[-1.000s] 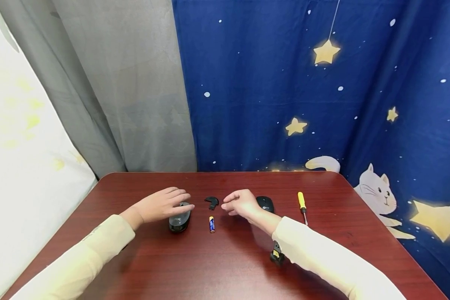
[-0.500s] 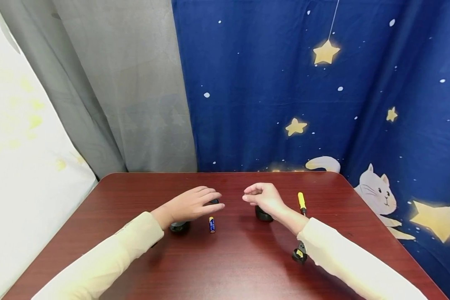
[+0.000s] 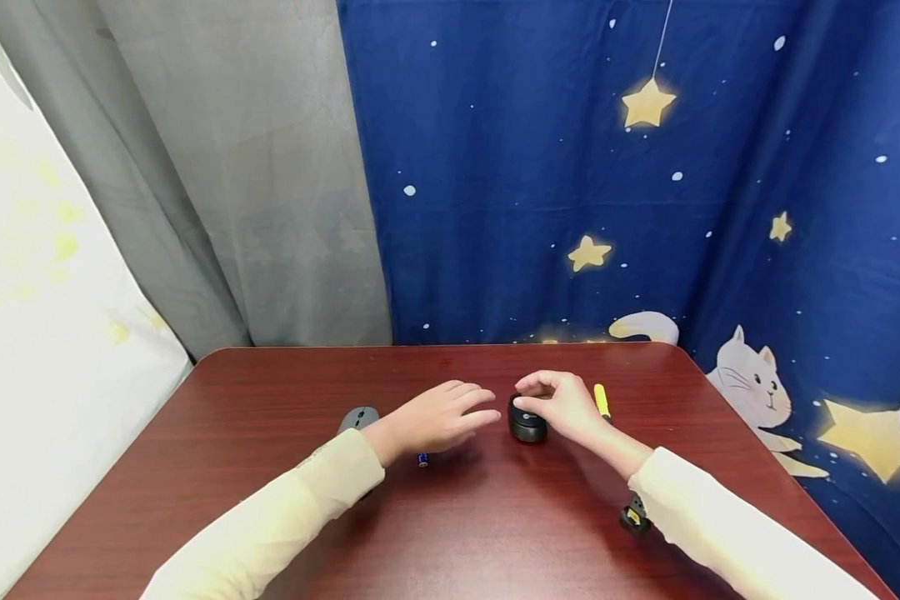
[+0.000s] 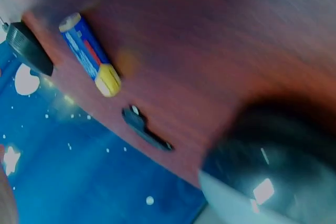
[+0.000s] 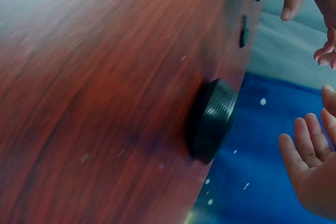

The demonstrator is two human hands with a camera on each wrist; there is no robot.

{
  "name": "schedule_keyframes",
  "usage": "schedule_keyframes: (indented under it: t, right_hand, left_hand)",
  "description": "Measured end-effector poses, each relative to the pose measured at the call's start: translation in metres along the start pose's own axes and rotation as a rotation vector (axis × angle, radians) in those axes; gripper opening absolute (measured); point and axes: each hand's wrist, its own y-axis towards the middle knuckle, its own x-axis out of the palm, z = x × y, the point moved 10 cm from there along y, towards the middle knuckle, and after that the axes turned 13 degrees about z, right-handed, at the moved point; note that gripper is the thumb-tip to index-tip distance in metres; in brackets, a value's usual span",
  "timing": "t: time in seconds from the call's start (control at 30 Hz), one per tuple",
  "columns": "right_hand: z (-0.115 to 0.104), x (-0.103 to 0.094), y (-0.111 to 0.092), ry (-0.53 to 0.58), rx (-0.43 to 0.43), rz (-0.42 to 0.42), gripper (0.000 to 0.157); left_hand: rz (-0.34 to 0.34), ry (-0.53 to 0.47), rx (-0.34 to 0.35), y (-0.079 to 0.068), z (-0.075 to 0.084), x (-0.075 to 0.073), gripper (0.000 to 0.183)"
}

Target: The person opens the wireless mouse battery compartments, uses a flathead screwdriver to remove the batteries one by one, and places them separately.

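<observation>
Black mouse (image 3: 527, 430) ungripped, battery (image 3: 422, 460) mostly covered now

Mouse on table (image 3: 450, 542), 2 o'clock of centre. Right hand (image 3: 567, 407) over it, fingers bent, holding nothing. Left hand (image 3: 437, 418), mouse's 9 o'clock, relaxed, empty. Both shifted toward 3 o'clock.

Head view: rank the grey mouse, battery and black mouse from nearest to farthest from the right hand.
1. Black mouse: just left of the right hand.
2. Battery: farther left, partly hidden by the left hand.
3. Grey mouse: farthest left, partly behind the left sleeve.
</observation>
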Motion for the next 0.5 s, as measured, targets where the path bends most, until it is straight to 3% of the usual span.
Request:
schedule_keyframes:
  t: [0.13,0.27,0.5]
  right_hand:
    - [0.004,-0.010,-0.004,0.006,-0.107,0.014,0.026]
    - [0.004,-0.017,-0.010,-0.070,-0.304,0.015,0.031]
    - [0.013,-0.011,-0.026,-0.230,-0.565,-0.104,0.040]
  left_hand:
    - [-0.029,-0.022,-0.051,0.007,0.000,0.016,0.046]
    - [-0.076,-0.020,-0.065,0.006,0.000,0.031,0.048]
    - [-0.145,-0.028,-0.070,0.003,-0.003,0.046,0.051]
